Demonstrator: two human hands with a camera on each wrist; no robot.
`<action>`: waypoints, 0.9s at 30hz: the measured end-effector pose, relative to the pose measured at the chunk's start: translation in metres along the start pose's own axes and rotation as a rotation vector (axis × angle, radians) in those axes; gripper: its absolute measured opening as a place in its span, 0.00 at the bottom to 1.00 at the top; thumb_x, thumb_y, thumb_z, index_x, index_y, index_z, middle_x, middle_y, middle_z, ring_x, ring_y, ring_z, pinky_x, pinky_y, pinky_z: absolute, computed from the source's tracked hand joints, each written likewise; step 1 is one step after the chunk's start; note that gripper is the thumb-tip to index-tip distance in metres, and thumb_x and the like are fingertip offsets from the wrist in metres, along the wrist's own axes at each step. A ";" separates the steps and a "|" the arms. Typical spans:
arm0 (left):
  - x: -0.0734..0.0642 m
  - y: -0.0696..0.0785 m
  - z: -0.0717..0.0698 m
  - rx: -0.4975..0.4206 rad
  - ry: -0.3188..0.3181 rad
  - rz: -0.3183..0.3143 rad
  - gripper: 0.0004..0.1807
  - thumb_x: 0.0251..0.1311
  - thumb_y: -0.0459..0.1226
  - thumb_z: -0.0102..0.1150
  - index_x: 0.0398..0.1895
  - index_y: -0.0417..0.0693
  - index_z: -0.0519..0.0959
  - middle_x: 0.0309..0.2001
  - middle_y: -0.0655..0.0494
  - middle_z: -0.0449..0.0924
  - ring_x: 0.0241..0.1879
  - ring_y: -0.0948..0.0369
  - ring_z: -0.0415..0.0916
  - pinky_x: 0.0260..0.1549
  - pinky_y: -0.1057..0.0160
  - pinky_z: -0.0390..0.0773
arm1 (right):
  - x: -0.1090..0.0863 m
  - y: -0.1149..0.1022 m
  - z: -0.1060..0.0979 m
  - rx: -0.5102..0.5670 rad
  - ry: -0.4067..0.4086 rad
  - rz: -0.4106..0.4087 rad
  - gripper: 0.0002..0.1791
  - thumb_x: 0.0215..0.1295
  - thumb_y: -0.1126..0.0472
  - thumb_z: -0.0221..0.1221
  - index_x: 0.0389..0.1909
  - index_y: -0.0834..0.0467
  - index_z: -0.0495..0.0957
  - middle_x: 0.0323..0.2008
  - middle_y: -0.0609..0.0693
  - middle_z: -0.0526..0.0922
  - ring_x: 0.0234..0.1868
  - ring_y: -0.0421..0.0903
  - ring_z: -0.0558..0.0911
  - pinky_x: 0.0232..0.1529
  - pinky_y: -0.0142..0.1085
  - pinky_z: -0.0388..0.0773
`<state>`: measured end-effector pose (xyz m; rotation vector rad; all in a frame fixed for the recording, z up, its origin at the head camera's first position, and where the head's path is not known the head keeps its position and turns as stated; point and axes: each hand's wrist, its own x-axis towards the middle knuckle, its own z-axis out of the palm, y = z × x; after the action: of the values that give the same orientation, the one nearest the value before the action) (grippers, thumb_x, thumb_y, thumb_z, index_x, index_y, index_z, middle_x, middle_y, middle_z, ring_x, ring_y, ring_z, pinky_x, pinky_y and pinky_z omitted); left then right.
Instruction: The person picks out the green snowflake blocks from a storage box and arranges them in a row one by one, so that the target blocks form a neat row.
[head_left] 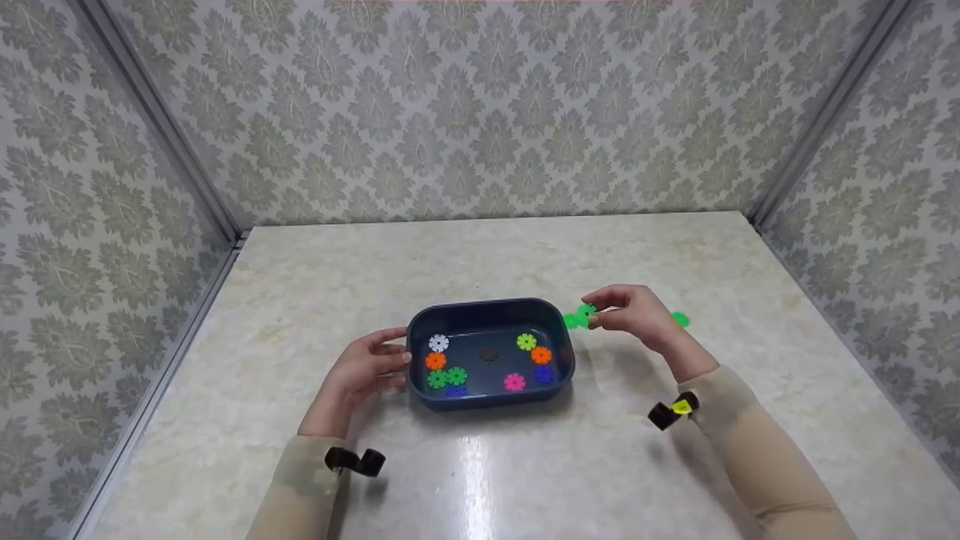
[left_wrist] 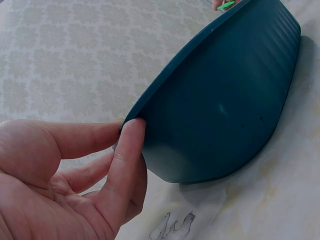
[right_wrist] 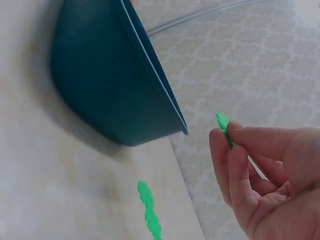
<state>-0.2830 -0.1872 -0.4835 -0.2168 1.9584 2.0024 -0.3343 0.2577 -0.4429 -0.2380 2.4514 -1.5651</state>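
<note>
A dark blue plastic basin (head_left: 491,397) stands in the middle of the table. My left hand (head_left: 365,371) pinches its left rim, with fingertips at the edge and on the outer wall in the left wrist view. Just off the right rim, my right hand (head_left: 634,315) holds a bright green notched disc (right_wrist: 222,121) between thumb and fingers, raised above the table. Below that hand, a chain of joined green discs (right_wrist: 149,212) lies on the table; in the head view the hand covers its middle, and its right end (head_left: 680,319) shows past the wrist.
Several notched discs lie inside the basin: white (head_left: 439,343), orange (head_left: 541,355), yellow-green (head_left: 526,342), pink (head_left: 514,382), brown (head_left: 489,353), plus green and blue ones. A patterned wall (head_left: 480,112) rises behind the pale table (head_left: 337,277), with side panels left and right.
</note>
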 end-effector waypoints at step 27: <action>0.000 0.001 0.002 0.010 0.011 -0.016 0.33 0.67 0.28 0.62 0.75 0.45 0.68 0.50 0.48 0.80 0.37 0.62 0.81 0.32 0.63 0.86 | -0.007 0.050 -0.068 0.118 0.130 0.128 0.32 0.70 0.63 0.66 0.71 0.68 0.69 0.42 0.35 0.84 0.41 0.32 0.88 0.51 0.30 0.84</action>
<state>-0.2830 -0.1857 -0.4820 -0.2411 1.9668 1.9853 -0.3469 0.3396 -0.4601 0.0408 2.4033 -1.7110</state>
